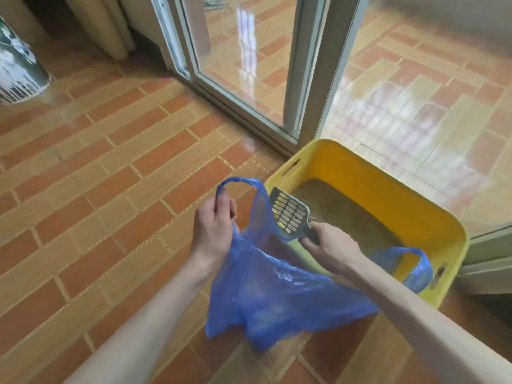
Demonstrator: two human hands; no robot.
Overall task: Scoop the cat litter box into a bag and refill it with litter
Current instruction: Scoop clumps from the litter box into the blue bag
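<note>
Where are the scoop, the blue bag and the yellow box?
scoop [289, 214]: head view, on its slotted blade.
blue bag [271, 295]: head view, on its hanging body.
yellow box [388, 195]: head view, on its inner far wall.

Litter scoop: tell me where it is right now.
In the head view, the litter scoop is right of centre, gripped by the right hand, above the blue bag at the yellow litter box near edge.

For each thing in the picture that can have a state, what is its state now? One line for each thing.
left hand: grips one handle of the bag, holding it up.
right hand: grips the scoop's handle.
blue bag: held open, its other handle draped over the box rim.
scoop: over the bag's mouth, slotted blade tilted up, looks empty.
yellow litter box: uncovered, sandy litter inside.
glass door: slid partly open.
</note>
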